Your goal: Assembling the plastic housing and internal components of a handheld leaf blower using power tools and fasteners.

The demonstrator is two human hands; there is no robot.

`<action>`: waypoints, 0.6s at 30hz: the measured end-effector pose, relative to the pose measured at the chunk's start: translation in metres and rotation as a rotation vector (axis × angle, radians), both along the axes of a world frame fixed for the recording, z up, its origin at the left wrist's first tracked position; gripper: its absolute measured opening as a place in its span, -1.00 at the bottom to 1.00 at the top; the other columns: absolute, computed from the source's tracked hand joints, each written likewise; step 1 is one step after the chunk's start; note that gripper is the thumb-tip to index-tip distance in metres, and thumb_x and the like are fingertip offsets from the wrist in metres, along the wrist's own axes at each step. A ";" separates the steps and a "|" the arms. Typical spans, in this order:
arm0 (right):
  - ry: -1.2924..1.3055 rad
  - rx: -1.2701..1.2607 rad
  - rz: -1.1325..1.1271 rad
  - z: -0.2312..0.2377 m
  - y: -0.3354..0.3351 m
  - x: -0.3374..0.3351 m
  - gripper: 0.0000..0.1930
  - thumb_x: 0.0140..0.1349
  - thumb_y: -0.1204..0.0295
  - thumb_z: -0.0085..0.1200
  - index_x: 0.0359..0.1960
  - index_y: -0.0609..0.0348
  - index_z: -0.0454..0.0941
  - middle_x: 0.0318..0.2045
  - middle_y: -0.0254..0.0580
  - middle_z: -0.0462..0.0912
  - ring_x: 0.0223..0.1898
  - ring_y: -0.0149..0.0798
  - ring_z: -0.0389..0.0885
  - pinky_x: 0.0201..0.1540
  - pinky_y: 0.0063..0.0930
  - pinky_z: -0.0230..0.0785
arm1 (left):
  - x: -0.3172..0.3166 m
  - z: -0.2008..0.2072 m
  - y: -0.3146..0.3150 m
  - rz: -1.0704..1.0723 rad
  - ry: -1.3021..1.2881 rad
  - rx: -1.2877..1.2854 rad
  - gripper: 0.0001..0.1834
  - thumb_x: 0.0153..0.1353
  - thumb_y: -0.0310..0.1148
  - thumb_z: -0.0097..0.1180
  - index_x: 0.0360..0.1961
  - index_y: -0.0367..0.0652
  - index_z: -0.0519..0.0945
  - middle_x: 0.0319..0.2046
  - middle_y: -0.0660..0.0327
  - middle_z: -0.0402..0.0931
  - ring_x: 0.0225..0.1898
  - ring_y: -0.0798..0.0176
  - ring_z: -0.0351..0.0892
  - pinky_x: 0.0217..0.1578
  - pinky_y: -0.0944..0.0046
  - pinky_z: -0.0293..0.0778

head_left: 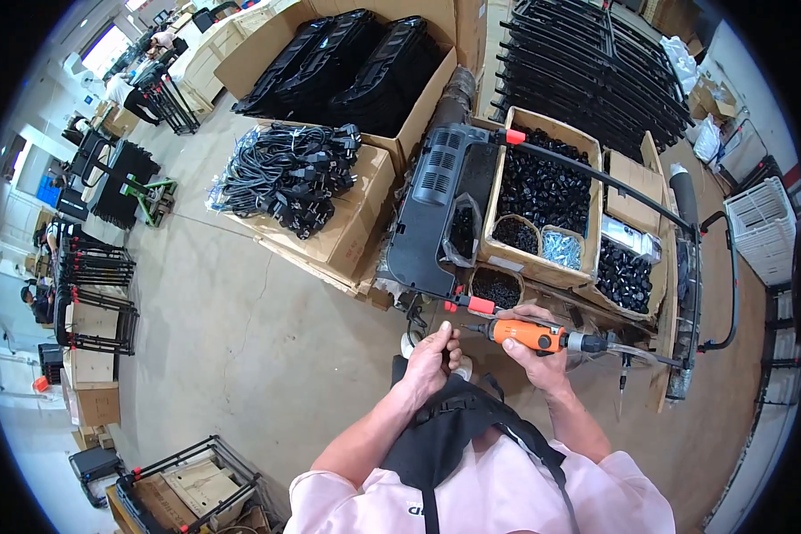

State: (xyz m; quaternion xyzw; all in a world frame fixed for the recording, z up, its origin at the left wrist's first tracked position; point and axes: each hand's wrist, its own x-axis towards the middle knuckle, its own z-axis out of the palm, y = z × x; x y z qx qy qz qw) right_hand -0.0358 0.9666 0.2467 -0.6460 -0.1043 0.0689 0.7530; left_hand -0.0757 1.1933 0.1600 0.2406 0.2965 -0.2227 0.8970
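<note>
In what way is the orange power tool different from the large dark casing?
The orange power tool is mainly bright orange; the dark casing is blackish. The tool is small, the casing much larger. The right hand grips the tool; no hand holds the casing. Both have some black on them.

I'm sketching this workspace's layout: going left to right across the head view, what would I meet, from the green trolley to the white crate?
Green metal trolley → tangled heap of black power cables → the person's left hand → orange cylindrical power tool → white slatted plastic crate.
</note>
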 end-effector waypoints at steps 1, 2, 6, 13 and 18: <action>-0.021 -0.023 0.008 0.000 0.003 0.000 -0.43 0.25 0.58 0.36 0.27 0.23 0.41 0.13 0.07 0.69 0.17 -0.14 0.69 0.30 -0.20 0.53 | 0.003 -0.004 0.001 0.000 -0.001 -0.004 -0.70 0.58 -0.11 0.12 -0.05 -0.14 0.62 -0.43 0.38 0.48 -0.42 0.40 0.49 -0.44 0.37 0.44; -0.022 -0.028 0.011 0.002 0.006 0.001 -0.43 0.25 0.58 0.36 0.27 0.23 0.41 0.13 0.07 0.69 0.17 -0.14 0.69 0.30 -0.20 0.53 | 0.008 -0.007 0.002 0.037 0.029 0.014 -0.69 0.58 -0.07 0.10 -0.07 -0.11 0.58 -0.43 0.40 0.44 -0.43 0.41 0.43 -0.46 0.38 0.38; 0.005 -0.050 0.031 0.005 0.021 0.003 -0.43 0.24 0.59 0.37 0.27 0.22 0.42 0.14 0.05 0.69 0.16 -0.15 0.69 0.28 -0.22 0.54 | 0.022 -0.011 0.006 0.090 0.048 0.004 -0.71 0.62 -0.07 0.03 -0.03 -0.07 0.53 -0.39 0.41 0.44 -0.40 0.40 0.42 -0.47 0.39 0.35; 0.022 -0.130 0.049 0.005 0.040 0.009 -0.42 0.22 0.62 0.35 0.27 0.20 0.43 0.14 0.05 0.68 0.16 -0.15 0.68 0.31 -0.19 0.49 | 0.031 -0.014 0.011 0.091 0.062 -0.074 -0.75 0.65 -0.16 -0.03 -0.01 -0.09 0.57 -0.37 0.37 0.50 -0.40 0.39 0.47 -0.44 0.37 0.43; -0.004 -0.211 0.052 0.011 0.046 0.014 -0.44 0.23 0.61 0.36 0.27 0.21 0.45 0.15 0.01 0.68 0.17 -0.17 0.68 0.32 -0.22 0.50 | 0.035 -0.020 0.016 0.011 0.062 -0.118 -0.73 0.65 -0.13 -0.04 -0.02 -0.08 0.57 -0.39 0.38 0.49 -0.40 0.38 0.48 -0.43 0.36 0.44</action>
